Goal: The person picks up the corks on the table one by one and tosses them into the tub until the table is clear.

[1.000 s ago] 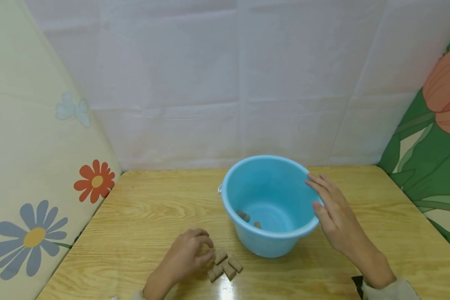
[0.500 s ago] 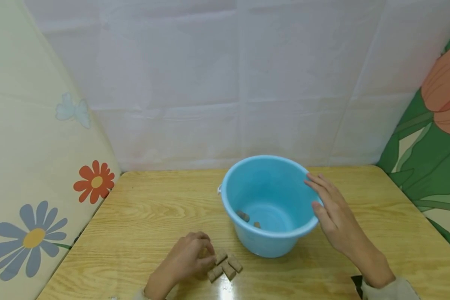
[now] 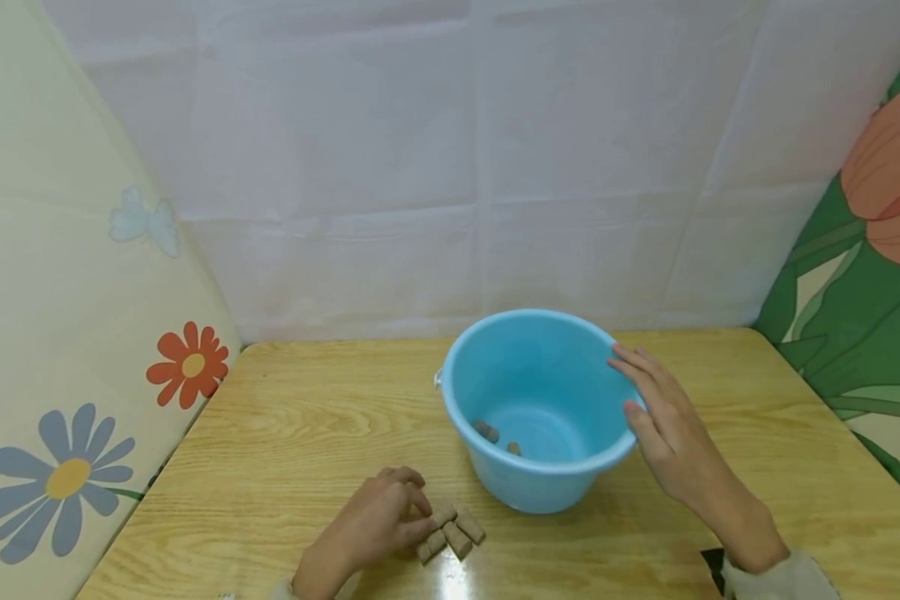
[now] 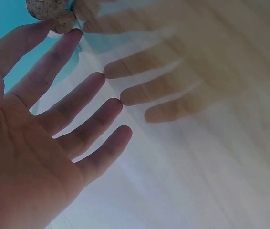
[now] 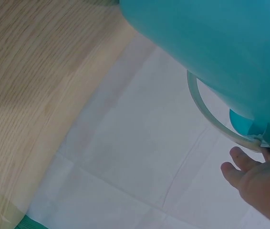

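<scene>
A light-blue bucket (image 3: 534, 492) stands on the table, with a few small corks (image 3: 513, 448) on its floor. Several more tan corks (image 3: 457, 540) lie clustered on the wood in front of it, to the left. My left hand (image 3: 382, 512) is right beside this cluster. In the left wrist view, the thumb and index fingertips meet the edge of a speckled cork (image 4: 46, 8), and the other fingers are spread. My right hand (image 3: 671, 442) rests against the bucket's right rim, thumb and fingertips at the edge. Two of its fingers (image 5: 235, 171) stick out below the rim in the right wrist view.
The wood-grain table (image 3: 322, 400) ends at a white sheet (image 3: 360, 167) behind. Flowered cloths hang at the left (image 3: 67, 292) and right. A curved handle (image 5: 206, 109) hangs on the bucket's outside. A small black object (image 3: 714, 567) lies near the right wrist.
My left hand has shifted slightly right and toward the near side, closer against the corks. The right hand, bucket and corks look the same.
</scene>
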Action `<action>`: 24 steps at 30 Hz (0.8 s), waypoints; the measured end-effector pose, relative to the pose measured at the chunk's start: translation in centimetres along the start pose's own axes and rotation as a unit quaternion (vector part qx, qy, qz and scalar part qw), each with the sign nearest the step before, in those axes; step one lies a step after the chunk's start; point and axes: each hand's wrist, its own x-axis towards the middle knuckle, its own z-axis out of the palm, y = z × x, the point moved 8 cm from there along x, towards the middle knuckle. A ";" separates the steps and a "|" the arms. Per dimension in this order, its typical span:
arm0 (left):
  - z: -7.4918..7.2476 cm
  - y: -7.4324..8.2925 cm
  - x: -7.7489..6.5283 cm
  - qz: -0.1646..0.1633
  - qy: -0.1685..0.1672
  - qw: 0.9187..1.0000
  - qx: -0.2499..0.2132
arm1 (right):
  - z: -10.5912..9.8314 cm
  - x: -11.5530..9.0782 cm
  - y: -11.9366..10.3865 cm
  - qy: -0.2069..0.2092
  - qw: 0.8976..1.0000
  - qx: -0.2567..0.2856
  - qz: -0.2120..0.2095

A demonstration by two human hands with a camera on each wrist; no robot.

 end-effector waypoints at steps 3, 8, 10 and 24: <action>0.0 0.0 0.1 0.000 0.003 1.000 0.003 | 0.0 0.1 0.0 0.000 1.000 0.001 0.000; -0.3 -0.3 0.1 -0.012 0.013 1.000 -0.004 | 0.1 0.1 0.0 -0.002 1.000 0.003 0.005; -0.5 -0.3 0.1 -0.018 0.023 0.999 -0.015 | 0.1 0.1 0.0 -0.003 1.000 0.004 0.007; -2.7 0.1 -0.2 -0.014 0.157 0.987 0.009 | 0.1 0.1 0.2 -0.006 1.000 0.005 0.012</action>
